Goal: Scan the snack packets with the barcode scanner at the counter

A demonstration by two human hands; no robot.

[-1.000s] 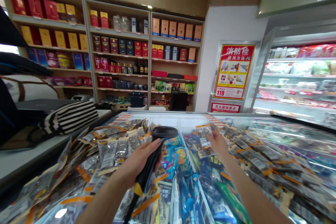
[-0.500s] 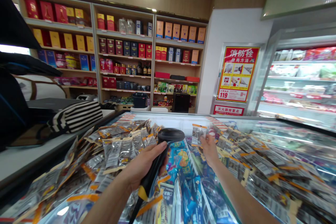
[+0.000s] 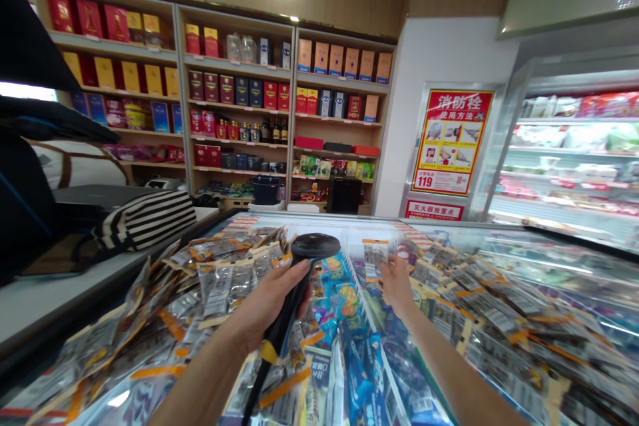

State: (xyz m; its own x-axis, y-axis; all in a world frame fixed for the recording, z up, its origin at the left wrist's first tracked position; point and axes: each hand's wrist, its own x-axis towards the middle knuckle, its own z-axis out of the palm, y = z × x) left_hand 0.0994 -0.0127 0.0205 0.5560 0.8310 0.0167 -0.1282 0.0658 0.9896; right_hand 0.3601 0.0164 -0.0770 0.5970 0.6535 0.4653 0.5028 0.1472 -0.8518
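My left hand is wrapped round the black handle of a barcode scanner, whose round head points toward the right. My right hand holds up a small clear snack packet with an orange top strip, just to the right of the scanner head. Both hands hover over a glass-topped chest freezer. Heaps of the same orange-trimmed packets lie on the left lid, and more packets lie on the right. Blue frozen-food packs show below between them.
A striped black-and-white bag lies on a grey counter at left. Wooden shelves with boxed goods line the back wall. A red fire-hydrant poster hangs beside an open refrigerated case at right.
My right hand lifted a packet off the right heap and brought it left toward the scanner head. My left hand kept the scanner in nearly the same place.
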